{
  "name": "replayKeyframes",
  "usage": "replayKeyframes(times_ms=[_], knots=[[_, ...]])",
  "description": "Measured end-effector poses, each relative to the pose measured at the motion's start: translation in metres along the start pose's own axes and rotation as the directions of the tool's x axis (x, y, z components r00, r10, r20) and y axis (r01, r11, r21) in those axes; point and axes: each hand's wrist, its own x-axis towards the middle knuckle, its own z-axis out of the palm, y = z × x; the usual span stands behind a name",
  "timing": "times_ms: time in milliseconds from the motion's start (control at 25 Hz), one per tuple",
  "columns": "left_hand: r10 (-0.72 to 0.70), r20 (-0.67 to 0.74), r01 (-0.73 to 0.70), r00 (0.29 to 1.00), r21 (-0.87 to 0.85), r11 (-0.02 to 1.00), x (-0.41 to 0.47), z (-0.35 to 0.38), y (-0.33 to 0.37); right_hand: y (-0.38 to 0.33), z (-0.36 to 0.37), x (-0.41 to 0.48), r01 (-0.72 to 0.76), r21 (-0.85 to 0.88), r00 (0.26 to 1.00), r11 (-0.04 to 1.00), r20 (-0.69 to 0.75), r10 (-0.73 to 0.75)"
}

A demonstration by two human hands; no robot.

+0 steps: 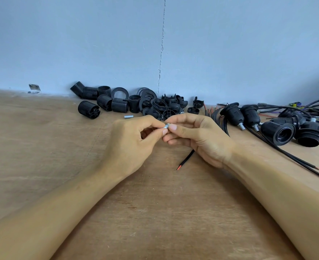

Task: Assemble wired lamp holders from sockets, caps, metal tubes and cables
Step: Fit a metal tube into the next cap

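I hold a small metal tube point(166, 126) between my two hands, in the air above the middle of the table point(42, 147). My left hand point(134, 139) pinches one end of it with thumb and forefinger. My right hand point(198, 136) pinches the other end in the same way, so both grips are closed on this tube and the fingertips almost touch each other. The other fingers of both hands are curled under. A black cable point(186, 160) comes out from under my right palm and points toward me, and its end shows a red tip. I cannot tell how it is held inside the hand, or if it goes into the tube. On the table just behind my left hand lies a second metal tube point(128, 116), alone. Further back, along the wall point(80, 44), there is a heap of black parts: threaded sockets point(106, 102) on the left, flat rings point(119, 93) in the middle, and caps point(171, 107) to the right of them. To my right lies a bundle of loose cables point(217, 117), and beside it are several finished lamp holders point(278, 131) with their cables already attached. Far left, by the wall, sits a small metal bracket point(34, 87).
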Motion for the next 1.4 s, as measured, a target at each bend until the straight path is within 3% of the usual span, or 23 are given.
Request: replayKeyframes(times_ms=[680, 1000, 1400], knots=[[-0.010, -0.044, 0.010, 0.999, 0.013, 1.000, -0.0015, -0.0008, 0.0076, -0.0024, 0.0020, 0.0003, -0.017, 0.011, 1.000, 1.000, -0.006, 0.017], [-0.206, 0.043, 0.211, 0.978, -0.171, 0.963, 0.0015, -0.0015, 0.0077, -0.0043, 0.0031, -0.0005, 0.018, -0.028, 1.000, 0.999, -0.022, -0.019], [-0.049, 0.026, 0.051, 0.998, -0.087, 0.995, -0.0036, 0.0033, 0.0024, -0.0035, 0.0088, -0.0016, -0.023, -0.222, 0.998, 0.975, -0.059, 0.010]])
